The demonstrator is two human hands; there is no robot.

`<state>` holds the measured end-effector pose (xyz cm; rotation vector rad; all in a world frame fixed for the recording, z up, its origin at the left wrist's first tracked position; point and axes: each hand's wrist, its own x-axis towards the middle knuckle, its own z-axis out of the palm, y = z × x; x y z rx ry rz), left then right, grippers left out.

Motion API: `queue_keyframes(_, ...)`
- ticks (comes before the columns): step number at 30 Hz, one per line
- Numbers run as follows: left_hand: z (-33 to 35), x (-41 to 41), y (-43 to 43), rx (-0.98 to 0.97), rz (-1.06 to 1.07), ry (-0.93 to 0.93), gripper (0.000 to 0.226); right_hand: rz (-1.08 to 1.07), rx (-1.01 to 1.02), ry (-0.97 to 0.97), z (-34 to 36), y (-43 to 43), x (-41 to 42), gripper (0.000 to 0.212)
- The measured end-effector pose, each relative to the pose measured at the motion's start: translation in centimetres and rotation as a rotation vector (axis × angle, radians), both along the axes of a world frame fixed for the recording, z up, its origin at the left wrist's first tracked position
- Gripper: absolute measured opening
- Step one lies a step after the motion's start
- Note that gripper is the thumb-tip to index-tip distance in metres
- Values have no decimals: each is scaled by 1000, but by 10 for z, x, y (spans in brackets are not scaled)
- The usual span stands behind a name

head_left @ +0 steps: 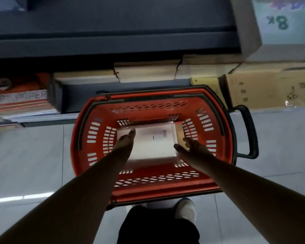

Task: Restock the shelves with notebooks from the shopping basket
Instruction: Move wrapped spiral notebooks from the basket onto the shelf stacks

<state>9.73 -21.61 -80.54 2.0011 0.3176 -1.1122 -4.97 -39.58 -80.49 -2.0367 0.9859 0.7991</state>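
Note:
A red shopping basket point(95, 173) with black handles stands on the tiled floor in front of the shelves. At its bottom lies a white wrapped pack of notebooks point(155, 143). My left hand point(126, 141) reaches into the basket with straight fingers at the pack's left edge. My right hand point(188, 148) is inside too, fingers spread and relaxed over the pack's right edge. Neither hand grips anything. Stacks of pale notebooks point(144, 71) lie on the low dark shelf point(77, 95) behind the basket.
Stacked paper pads point(19, 104) sit on the shelf at left. Cardboard boxes point(271, 88) stand on the floor at right, with a pale box point(285, 23) above them. A dark upper shelf point(113, 41) overhangs. My white shoe point(187, 210) is just behind the basket.

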Motion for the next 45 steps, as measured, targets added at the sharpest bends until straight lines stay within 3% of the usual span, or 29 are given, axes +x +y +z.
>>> queue_keyframes(6, -59, -16, 15, 65, 49, 65, 67, 12, 54, 52, -51, -1, -6, 69)
queue_keyframes(10, -96, -19, 27, 89, 87, 57, 66, -194, 219, -22, -83, 1, 6, 78)
queue_keyframes(17, -147, -19, 46, 100, 207, 70, 62, -407, 275, -21, -138, 5, 7, 74)
queue_keyframes(22, -162, -25, 51, 151, 250, 81, 62, -453, 286, -27, -150, 9, 5, 73)
queue_keyframes(28, -160, -23, 46, 178, 292, 123, 60, -663, 377, 3, -151, 5, 11, 75)
queue_keyframes(34, -150, -17, 55, 150, 250, 155, 50, -592, 322, -15, -144, 6, 13, 75)
queue_keyframes(39, -140, -25, 49, 132, 317, 212, 38, -669, 143, -39, -131, -9, -1, 51)
queue_keyframes(42, -126, -37, 33, 197, 248, 101, 34, -699, 47, -112, -121, -10, -15, 54)
queue_keyframes(45, -110, -44, 21, 254, 219, -32, 36, -746, 68, -65, -104, -5, -15, 59)
